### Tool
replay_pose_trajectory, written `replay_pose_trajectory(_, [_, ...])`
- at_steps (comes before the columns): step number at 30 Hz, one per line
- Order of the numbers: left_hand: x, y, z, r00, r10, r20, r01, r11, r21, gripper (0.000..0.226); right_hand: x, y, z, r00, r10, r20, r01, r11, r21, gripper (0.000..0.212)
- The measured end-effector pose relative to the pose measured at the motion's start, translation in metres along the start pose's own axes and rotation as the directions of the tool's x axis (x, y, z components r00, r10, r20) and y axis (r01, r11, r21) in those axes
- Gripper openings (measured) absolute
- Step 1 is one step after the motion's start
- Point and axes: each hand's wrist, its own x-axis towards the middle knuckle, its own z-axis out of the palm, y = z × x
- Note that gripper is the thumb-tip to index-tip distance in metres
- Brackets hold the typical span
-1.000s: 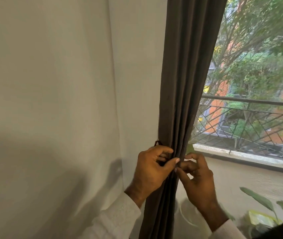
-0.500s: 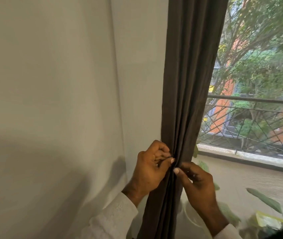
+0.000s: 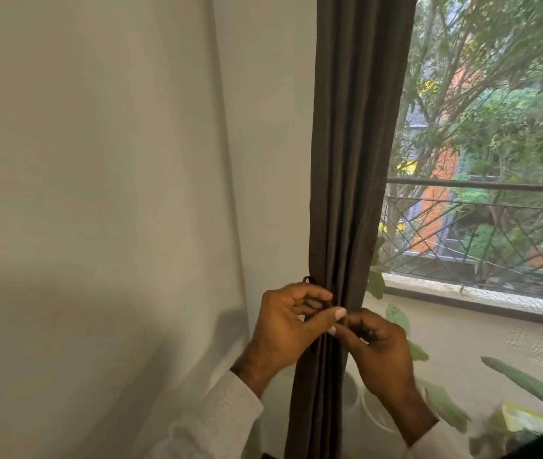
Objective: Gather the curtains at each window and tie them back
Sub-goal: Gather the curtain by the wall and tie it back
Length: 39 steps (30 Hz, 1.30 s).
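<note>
We note the tie loop shows again at the curtain's left edge, hidden half a second ago. Left hand thumb now crosses over the right hand's thumb tip; right fingers curl tighter at the gathered folds.

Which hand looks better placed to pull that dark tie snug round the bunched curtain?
Probably the left hand: it pinches the tie, whose loop shows just above its fingers. The right hand only pinches at the curtain front.
</note>
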Motion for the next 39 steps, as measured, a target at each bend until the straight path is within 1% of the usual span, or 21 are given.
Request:
replay_pose_trajectory(2, [0.000,0.003,0.000,1.000,-0.009,-0.023,0.009,1.000,0.012,0.027,0.000,0.001,-0.004,0.999,-0.002,0.034,0.000,0.999,0.048,0.016])
replay_pose_trajectory(4, [0.000,0.000,0.000,0.999,0.003,-0.048,-0.001,0.999,0.040,0.028,0.000,0.004,-0.008,0.997,-0.010,0.075,0.006,0.999,0.050,0.023])
replay_pose_trajectory(7, [-0.001,-0.002,0.000,0.998,0.015,-0.066,-0.011,0.998,0.062,0.026,-0.002,0.013,-0.011,0.996,0.025,0.081,-0.033,0.995,0.099,0.017])
replay_pose_trajectory(8, [-0.001,-0.001,0.001,0.998,0.017,-0.066,-0.012,0.998,0.067,0.025,-0.002,0.014,-0.011,0.997,0.060,0.054,-0.066,0.990,0.123,0.014])
replay_pose_trajectory(10, [-0.003,0.000,0.000,0.997,0.034,-0.074,-0.028,0.996,0.084,0.024,-0.005,0.014,-0.010,0.991,0.123,-0.059,-0.115,0.986,0.120,0.016])
replay_pose_trajectory(12, [-0.004,-0.001,0.000,0.995,0.073,-0.075,-0.064,0.992,0.112,0.026,-0.010,0.009,-0.009,0.977,0.092,-0.193,-0.089,0.996,0.023,0.021])
replay_pose_trajectory(13, [-0.005,0.000,0.000,0.994,0.087,-0.066,-0.078,0.990,0.120,0.027,-0.012,0.007,-0.008,0.976,0.027,-0.215,-0.039,0.998,-0.051,0.023])
replay_pose_trajectory(15, [-0.004,0.000,0.001,0.995,0.093,-0.035,-0.089,0.990,0.110,0.029,-0.017,0.003,-0.004,0.982,-0.114,-0.153,0.084,0.978,-0.191,0.023])
replay_pose_trajectory(17, [-0.001,0.001,0.004,0.997,0.070,-0.011,-0.069,0.995,0.077,0.034,-0.017,0.000,0.001,0.984,-0.161,-0.076,0.138,0.959,-0.248,0.025])
replay_pose_trajectory(18, [0.000,-0.001,0.004,0.999,0.053,-0.006,-0.053,0.997,0.055,0.037,-0.016,0.000,0.003,0.984,-0.167,-0.060,0.146,0.956,-0.255,0.026])
replay_pose_trajectory(20, [0.002,-0.003,0.003,0.999,0.037,0.000,-0.037,0.999,0.010,0.040,-0.013,0.000,0.003,0.988,-0.136,-0.070,0.119,0.971,-0.208,0.027])
replay_pose_trajectory(22, [0.002,-0.004,0.002,0.999,0.053,-0.012,-0.053,0.999,0.003,0.035,-0.011,0.004,-0.001,0.993,-0.079,-0.083,0.068,0.990,-0.121,0.026])
replay_pose_trajectory(24, [0.000,-0.006,0.003,0.995,0.094,-0.036,-0.092,0.995,0.048,0.026,-0.010,0.007,-0.002,0.995,-0.071,-0.072,0.064,0.994,-0.091,0.025])
replay_pose_trajectory(27, [0.000,-0.014,0.007,0.987,0.148,-0.064,-0.139,0.981,0.134,0.019,-0.011,0.008,0.003,0.992,-0.115,-0.041,0.109,0.986,-0.126,0.026])
replay_pose_trajectory(29, [0.000,-0.014,0.009,0.986,0.149,-0.080,-0.138,0.982,0.130,0.022,-0.010,0.008,0.005,0.991,-0.126,-0.036,0.120,0.983,-0.139,0.028])
replay_pose_trajectory(30, [0.000,-0.015,0.010,0.987,0.141,-0.076,-0.133,0.985,0.112,0.018,-0.010,0.009,0.006,0.991,-0.132,-0.034,0.125,0.981,-0.149,0.029])
replay_pose_trajectory(32, [0.000,-0.015,0.010,0.991,0.117,-0.072,-0.111,0.991,0.081,0.019,-0.008,0.011,0.005,0.988,-0.150,-0.027,0.144,0.975,-0.171,0.030])
replay_pose_trajectory(34, [0.002,-0.018,0.009,0.986,0.147,-0.082,-0.135,0.981,0.136,0.021,-0.006,0.012,0.006,0.987,-0.159,-0.025,0.152,0.972,-0.177,0.030])
replay_pose_trajectory(36, [0.002,-0.020,0.009,0.982,0.159,-0.098,-0.140,0.974,0.178,0.020,-0.005,0.015,0.005,0.989,-0.131,-0.076,0.117,0.979,-0.165,0.027])
replay_pose_trajectory(37, [0.001,-0.018,0.009,0.982,0.147,-0.115,-0.125,0.975,0.182,0.023,-0.006,0.016,0.005,0.986,-0.118,-0.117,0.098,0.982,-0.161,0.026])
replay_pose_trajectory(39, [0.000,-0.018,0.009,0.981,0.161,-0.112,-0.135,0.969,0.206,0.026,-0.011,0.019,0.004,0.979,-0.135,-0.152,0.104,0.976,-0.193,0.023])
